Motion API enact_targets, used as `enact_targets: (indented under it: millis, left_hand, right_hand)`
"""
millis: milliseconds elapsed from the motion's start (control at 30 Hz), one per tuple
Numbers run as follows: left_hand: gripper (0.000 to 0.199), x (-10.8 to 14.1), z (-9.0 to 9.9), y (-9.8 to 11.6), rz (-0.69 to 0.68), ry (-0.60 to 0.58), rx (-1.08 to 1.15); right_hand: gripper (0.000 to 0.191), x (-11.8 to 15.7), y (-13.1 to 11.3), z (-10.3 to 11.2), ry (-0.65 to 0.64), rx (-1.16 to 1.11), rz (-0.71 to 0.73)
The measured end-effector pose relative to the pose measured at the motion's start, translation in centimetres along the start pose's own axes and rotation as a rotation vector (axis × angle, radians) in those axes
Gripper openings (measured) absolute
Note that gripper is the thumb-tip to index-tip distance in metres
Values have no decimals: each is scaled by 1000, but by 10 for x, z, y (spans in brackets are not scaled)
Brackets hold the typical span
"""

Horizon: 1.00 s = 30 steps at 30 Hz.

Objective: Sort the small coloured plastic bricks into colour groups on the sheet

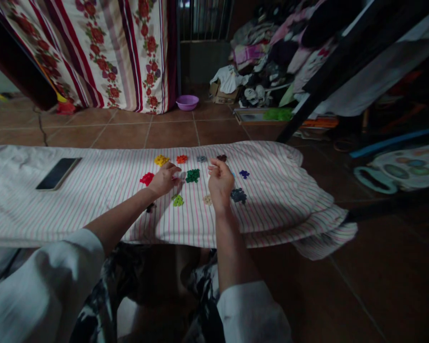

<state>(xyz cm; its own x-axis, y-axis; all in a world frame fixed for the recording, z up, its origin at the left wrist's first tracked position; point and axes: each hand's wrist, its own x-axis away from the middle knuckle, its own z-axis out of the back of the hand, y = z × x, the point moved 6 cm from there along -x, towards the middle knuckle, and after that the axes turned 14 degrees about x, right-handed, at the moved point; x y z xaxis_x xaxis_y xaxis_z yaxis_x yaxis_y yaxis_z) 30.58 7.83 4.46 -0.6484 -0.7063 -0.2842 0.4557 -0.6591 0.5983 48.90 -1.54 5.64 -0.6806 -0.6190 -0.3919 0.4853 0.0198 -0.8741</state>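
Observation:
Small piles of coloured pieces, too small to name exactly, lie on a striped cloth [103, 205]. My left hand [163, 179] reaches over the cloth with its fingers a little apart, its tips at a pile of white pieces [180, 176]. The red pile [147, 179] sits beside its wrist, the yellow pile [161, 160] just beyond it. My right hand [221, 182] is curled with thumb and fingers drawn together; whatever they hold cannot be made out. Between the hands lies a dark green pile [192, 176]. The dark grey pile [239, 196] and beige pile [208, 200] flank the right wrist.
A phone [58, 174] lies at the left of the cloth. More piles are orange [182, 159], lime green [178, 200] and blue [244, 174]. Beyond, a purple basin [187, 102] stands on the tiled floor near a floral curtain [121, 57] and heaped clothes [271, 52].

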Motion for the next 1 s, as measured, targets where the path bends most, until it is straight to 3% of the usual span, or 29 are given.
enact_targets:
  millis: [200, 400, 533, 667, 1000]
  left_hand:
    - [64, -33, -38, 24, -116, -147, -127]
    - [43, -51, -59, 37, -129, -256, -126]
    - [29, -56, -62, 39, -120, -266, -98]
    - [28, -54, -60, 35, -96, -252, -71]
    - [52, -48, -47, 30, -67, -273, 11]
  right_hand:
    - [31, -1, 3, 6, 39, -18, -13]
    - [31, -2, 1, 4, 14, -25, -46]
    - [30, -1, -1, 4, -1, -15, -44]
    - [29, -1, 0, 4, 2, -25, -60]
    - [29, -2, 4, 4, -3, -35, -82]
